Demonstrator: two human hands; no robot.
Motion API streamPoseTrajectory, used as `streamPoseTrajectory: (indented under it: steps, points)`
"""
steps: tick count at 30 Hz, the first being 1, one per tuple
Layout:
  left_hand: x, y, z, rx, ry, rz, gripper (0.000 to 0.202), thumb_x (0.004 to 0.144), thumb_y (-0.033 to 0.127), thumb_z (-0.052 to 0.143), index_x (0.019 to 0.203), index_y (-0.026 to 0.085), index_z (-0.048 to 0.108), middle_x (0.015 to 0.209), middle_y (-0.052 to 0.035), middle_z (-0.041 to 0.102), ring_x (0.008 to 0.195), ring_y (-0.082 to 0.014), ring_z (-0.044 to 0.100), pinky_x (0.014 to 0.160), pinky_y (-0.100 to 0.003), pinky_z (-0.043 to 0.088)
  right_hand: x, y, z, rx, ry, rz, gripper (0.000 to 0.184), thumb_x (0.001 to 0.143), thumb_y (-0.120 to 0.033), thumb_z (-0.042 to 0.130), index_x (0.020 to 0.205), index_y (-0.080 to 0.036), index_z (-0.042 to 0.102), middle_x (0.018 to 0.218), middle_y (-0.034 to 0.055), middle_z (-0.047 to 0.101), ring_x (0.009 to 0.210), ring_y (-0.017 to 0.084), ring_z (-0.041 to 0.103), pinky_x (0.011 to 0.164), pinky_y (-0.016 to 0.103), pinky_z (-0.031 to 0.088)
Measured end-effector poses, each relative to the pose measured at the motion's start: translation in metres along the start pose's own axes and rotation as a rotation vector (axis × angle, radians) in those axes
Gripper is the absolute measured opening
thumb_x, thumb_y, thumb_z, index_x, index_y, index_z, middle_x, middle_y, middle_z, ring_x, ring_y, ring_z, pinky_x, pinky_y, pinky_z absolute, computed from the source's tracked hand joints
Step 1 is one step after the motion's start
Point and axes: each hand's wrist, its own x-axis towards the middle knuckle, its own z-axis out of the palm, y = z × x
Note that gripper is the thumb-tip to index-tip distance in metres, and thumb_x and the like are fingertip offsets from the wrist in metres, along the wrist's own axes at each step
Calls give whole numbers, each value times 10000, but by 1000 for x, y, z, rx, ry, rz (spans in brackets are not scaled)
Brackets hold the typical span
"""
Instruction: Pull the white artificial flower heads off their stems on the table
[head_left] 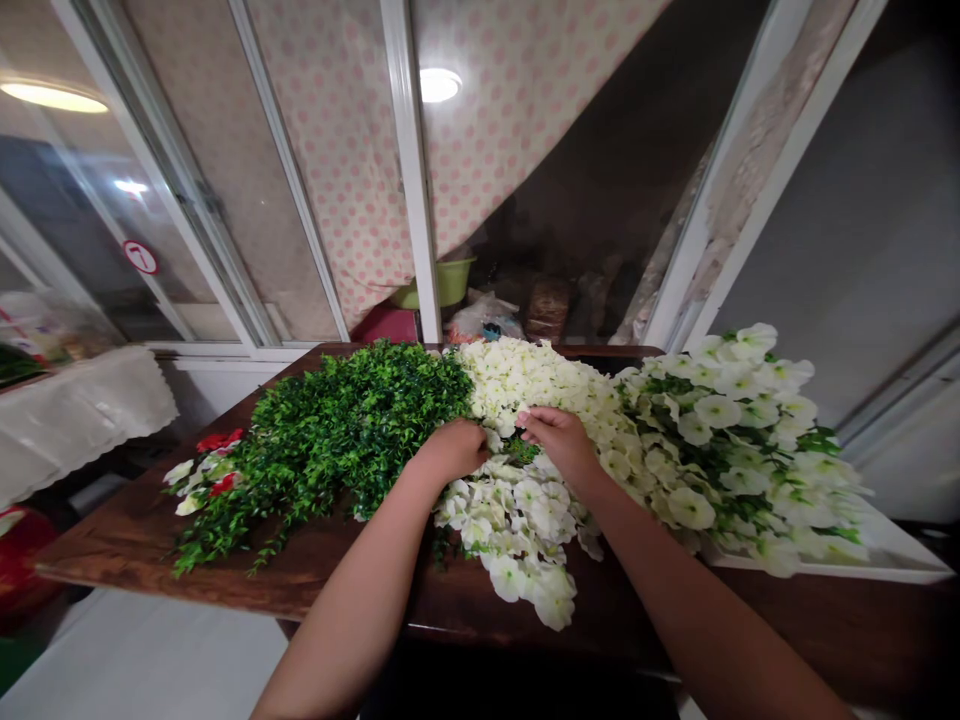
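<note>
My left hand [454, 450] is closed, its knuckles up, at the edge between green artificial foliage [367, 415] and white artificial flowers [536, 375]. Whatever its fingers grip is hidden. Opposite it, my right hand [561, 440] pinches with thumb and forefinger over the white blossoms; what sits at the fingertips is too small to name. Between the two hands shows a small patch of green stems [521, 450]. A bunch of white flowers [525, 520] spreads just below them and hangs toward the table's near edge.
More white flowers [750, 440] fill a white tray [892, 560] on the right of the dark wooden table [247, 590]. Red and white flowers [214, 470] lie at the left. Behind the table stand framed glass windows [416, 180] with a dotted curtain [337, 150].
</note>
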Motion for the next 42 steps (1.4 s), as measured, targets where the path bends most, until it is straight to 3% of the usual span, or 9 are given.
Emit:
streamPoseTrajectory:
  steps: [3, 14, 17, 20, 23, 28, 31, 35, 42]
  points:
    - [1, -4, 3, -125, 52, -62, 157, 679, 207, 663, 542, 210, 588, 598, -61, 583, 658, -210, 558, 689, -299, 416, -1, -3, 2, -1, -42, -6, 323, 690, -520, 693, 733, -199, 697, 665, 31, 675, 616, 204, 619, 579, 310, 488]
    - [14, 4, -2, -786, 357, -107, 221, 828, 385, 572, 836, 165, 598, 745, -25, 604, 675, -143, 536, 629, -254, 410, -3, -6, 1, 113, -151, 19, 354, 744, -540, 654, 814, -196, 702, 693, 30, 673, 646, 178, 611, 622, 298, 498]
    - [15, 1, 1, -740, 448, -183, 188, 753, 311, 656, 861, 166, 606, 748, -11, 597, 660, -129, 530, 617, -242, 401, -3, -7, 1, 103, -128, -23, 342, 750, -527, 652, 816, -195, 696, 742, 37, 678, 715, 196, 630, 645, 305, 501]
    - [14, 0, 2, -615, 528, -227, 195, 709, 225, 670, 893, 184, 622, 757, -4, 612, 653, -126, 536, 632, -247, 405, -3, -9, 2, -9, -30, -185, 300, 733, -496, 678, 801, -205, 703, 1012, 76, 687, 960, 245, 624, 770, 339, 506]
    - [13, 4, 1, -769, 488, -150, 270, 681, 186, 677, 943, 182, 613, 806, -19, 639, 709, -134, 579, 675, -251, 442, -4, -10, 5, -52, -87, -254, 263, 729, -472, 687, 783, -216, 714, 1182, 84, 643, 1088, 260, 582, 897, 383, 468]
    - [17, 15, 1, -1120, 418, -103, 434, 636, 204, 724, 1049, 153, 601, 936, -64, 672, 691, -118, 587, 700, -271, 480, -7, -4, 11, 65, -250, -99, 290, 729, -509, 676, 777, -226, 713, 840, 42, 711, 829, 231, 652, 833, 408, 502]
    - [17, 17, 0, -1075, 423, -178, 383, 659, 280, 734, 1016, 156, 670, 931, -69, 682, 748, -155, 606, 759, -316, 488, -7, -1, 13, 136, -225, -79, 304, 742, -518, 670, 827, -230, 717, 820, 34, 714, 813, 226, 664, 831, 403, 512]
    - [16, 14, 0, -959, 359, -73, 179, 737, 349, 688, 800, 186, 727, 948, -69, 691, 946, -218, 604, 918, -359, 441, -7, -3, 11, 176, -213, -69, 304, 715, -514, 704, 807, -224, 715, 799, 29, 712, 777, 214, 669, 818, 391, 522]
    - [17, 11, 5, -1092, 393, -121, 188, 810, 356, 589, 811, 171, 618, 775, -37, 645, 727, -145, 571, 738, -282, 452, -7, -9, 9, 195, -157, 9, 349, 696, -547, 709, 761, -206, 684, 772, 34, 699, 812, 237, 672, 825, 399, 533]
